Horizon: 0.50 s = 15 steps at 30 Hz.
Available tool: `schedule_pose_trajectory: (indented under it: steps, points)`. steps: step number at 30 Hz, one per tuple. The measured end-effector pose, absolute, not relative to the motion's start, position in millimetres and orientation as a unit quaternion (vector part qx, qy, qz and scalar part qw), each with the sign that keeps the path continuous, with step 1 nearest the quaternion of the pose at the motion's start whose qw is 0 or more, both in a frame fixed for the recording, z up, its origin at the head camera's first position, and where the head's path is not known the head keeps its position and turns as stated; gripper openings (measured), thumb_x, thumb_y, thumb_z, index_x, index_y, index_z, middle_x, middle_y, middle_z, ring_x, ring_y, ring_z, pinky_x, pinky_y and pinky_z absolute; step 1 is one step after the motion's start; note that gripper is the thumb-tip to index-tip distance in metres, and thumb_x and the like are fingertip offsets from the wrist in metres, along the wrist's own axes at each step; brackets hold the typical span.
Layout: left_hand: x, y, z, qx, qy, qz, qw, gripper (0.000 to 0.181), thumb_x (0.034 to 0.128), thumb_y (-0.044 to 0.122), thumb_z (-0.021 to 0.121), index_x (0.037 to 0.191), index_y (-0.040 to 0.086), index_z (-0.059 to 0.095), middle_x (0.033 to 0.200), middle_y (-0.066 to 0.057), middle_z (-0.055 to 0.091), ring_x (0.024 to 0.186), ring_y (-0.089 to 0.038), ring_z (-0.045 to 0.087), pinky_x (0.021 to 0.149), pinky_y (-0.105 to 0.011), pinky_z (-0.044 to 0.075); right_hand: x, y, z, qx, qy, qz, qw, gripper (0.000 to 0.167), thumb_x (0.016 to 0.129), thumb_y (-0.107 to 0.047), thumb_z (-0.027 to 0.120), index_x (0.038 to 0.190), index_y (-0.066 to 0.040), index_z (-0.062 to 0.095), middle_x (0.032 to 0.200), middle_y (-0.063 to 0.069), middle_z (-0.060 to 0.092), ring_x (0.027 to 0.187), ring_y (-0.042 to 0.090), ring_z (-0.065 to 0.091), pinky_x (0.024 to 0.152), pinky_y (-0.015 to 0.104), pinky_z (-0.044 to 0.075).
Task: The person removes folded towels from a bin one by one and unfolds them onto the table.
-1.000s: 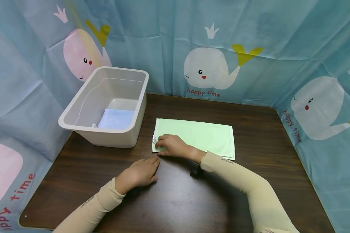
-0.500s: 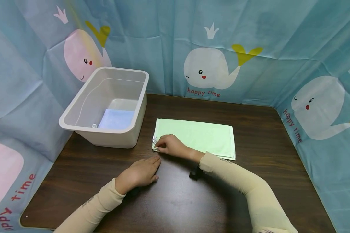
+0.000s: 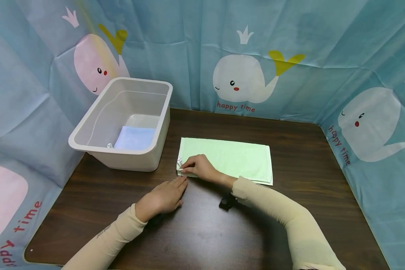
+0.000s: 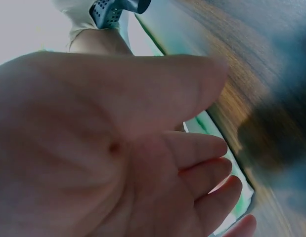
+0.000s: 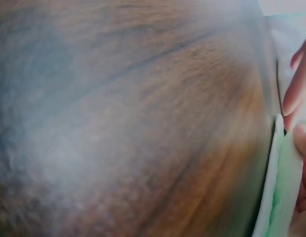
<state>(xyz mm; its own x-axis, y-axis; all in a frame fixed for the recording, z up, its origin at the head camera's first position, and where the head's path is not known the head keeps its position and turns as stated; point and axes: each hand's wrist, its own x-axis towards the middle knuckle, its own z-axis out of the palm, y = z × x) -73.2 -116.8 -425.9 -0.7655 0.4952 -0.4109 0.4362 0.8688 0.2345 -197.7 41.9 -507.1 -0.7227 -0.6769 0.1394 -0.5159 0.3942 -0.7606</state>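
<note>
A folded pale green towel (image 3: 229, 155) lies flat on the table with a small white tag (image 3: 179, 161) at its left edge. My right hand (image 3: 204, 168) pinches the towel's near left corner between thumb and fingertips. In the right wrist view the towel (image 5: 286, 182) shows as a layered edge at the far right, where fingers meet it. Just below that corner my left hand (image 3: 163, 195) rests palm down, fingers extended, its fingertips close to the towel's edge. The left wrist view shows the left palm (image 4: 113, 143) holding nothing, with a strip of towel (image 4: 241, 202) behind the fingers.
A grey plastic tub (image 3: 135, 162) stands at the table's back left, holding a folded light blue towel (image 3: 135, 138). A whale-print curtain (image 3: 195, 67) surrounds the dark wooden table (image 3: 307, 161). A black wrist camera (image 3: 227, 202) hangs beneath the right wrist.
My right fingers have closed on the towel's near left corner and shifted it slightly. The left hand has slid a little up and right, closer to that corner.
</note>
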Motion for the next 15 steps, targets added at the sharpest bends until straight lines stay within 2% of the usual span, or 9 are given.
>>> schedule_pose_trajectory:
  steps: [7, 15]
  points:
    - [-80.1, -115.7, -433.1, 0.235, 0.941, 0.075, 0.232, 0.066, 0.0979, 0.024, 0.062, 0.15, -0.006, 0.033, 0.162, -0.022, 0.027, 0.151, -0.036, 0.029, 0.117, -0.055, 0.036, -202.5, 44.2, -501.4, -0.33, 0.828, -0.441, 0.104, 0.013, 0.086, -0.017, 0.076, 0.096, -0.01, 0.081, 0.094, 0.004, 0.079, 0.087, 0.009, 0.073, 0.074, 0.016, 0.056]
    - [-86.5, -117.3, -441.7, 0.236, 0.943, 0.076, 0.224, 0.064, 0.0983, 0.02, 0.06, 0.15, -0.007, 0.033, 0.161, -0.022, 0.028, 0.15, -0.038, 0.03, 0.117, -0.055, 0.035, -212.7, 48.1, -483.6, -0.317, 0.835, -0.436, 0.111, 0.016, 0.09, -0.02, 0.072, 0.102, -0.011, 0.08, 0.098, 0.003, 0.078, 0.086, 0.008, 0.072, 0.073, 0.017, 0.057]
